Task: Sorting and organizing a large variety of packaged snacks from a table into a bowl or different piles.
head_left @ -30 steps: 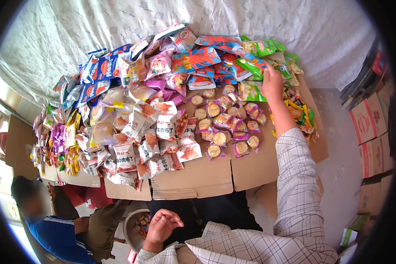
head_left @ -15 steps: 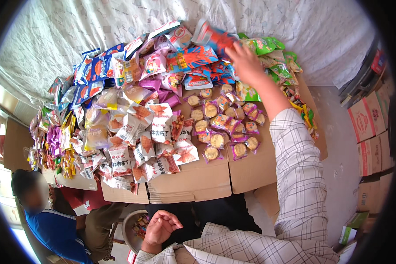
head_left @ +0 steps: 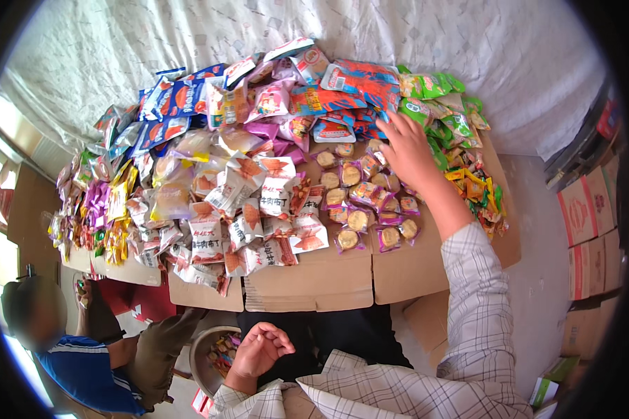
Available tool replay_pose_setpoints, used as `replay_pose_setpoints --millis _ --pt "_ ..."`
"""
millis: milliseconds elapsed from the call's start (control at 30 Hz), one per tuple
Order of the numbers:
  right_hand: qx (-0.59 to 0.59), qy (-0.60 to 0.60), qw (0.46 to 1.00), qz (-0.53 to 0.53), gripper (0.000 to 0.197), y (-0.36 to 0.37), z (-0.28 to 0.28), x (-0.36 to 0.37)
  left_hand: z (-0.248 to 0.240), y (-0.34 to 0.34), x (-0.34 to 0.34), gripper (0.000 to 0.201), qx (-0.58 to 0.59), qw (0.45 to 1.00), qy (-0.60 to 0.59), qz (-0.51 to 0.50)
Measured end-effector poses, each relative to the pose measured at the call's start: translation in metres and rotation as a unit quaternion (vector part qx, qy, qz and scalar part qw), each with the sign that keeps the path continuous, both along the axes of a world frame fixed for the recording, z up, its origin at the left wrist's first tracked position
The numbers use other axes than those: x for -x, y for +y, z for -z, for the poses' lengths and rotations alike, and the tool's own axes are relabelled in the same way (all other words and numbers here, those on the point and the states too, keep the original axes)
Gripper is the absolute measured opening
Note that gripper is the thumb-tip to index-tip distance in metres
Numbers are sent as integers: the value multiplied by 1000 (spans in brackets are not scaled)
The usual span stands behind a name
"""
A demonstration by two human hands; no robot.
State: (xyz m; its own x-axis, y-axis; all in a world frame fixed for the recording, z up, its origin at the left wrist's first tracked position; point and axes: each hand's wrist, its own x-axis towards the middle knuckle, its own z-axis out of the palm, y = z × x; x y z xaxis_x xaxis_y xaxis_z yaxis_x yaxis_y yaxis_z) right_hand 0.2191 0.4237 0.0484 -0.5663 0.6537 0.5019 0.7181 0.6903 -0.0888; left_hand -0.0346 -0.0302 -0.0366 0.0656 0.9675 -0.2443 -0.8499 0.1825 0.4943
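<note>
My right hand (head_left: 407, 150) hovers over the far right of the table, fingers bent and apart, with no packet seen in it. Just beyond its fingertips are blue-and-red snack packets (head_left: 363, 78), one lying flat across the top of their pile. Green packets (head_left: 437, 85) lie to the right of the hand. Below it spread small round biscuits in clear-and-purple wrappers (head_left: 358, 221). Above my lap, my left hand (head_left: 262, 353) is palm up with loosely curled fingers and nothing visible in it.
White-and-red packets (head_left: 276, 195), blue packets (head_left: 182, 98) and small yellow packets (head_left: 474, 187) cover much of the cardboard-topped table (head_left: 307, 283). A metal bowl (head_left: 201, 356) of small wrapped pieces stands below. Another person (head_left: 84, 370) sits at left; cartons (head_left: 586, 209) are stacked right.
A blue-and-red packet that my right hand held is now lying on its pile. That hand has let go and come nearer to me. My left hand has risen slightly.
</note>
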Motion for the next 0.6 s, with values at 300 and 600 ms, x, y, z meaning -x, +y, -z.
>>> replay_pose_setpoints --millis 300,600 --pt "59 53 932 -354 46 -196 -22 25 2 -6 -3 33 -48 999 -12 20" --pt "272 141 825 -474 40 -342 59 87 4 -22 -5 31 -71 997 -10 -19"
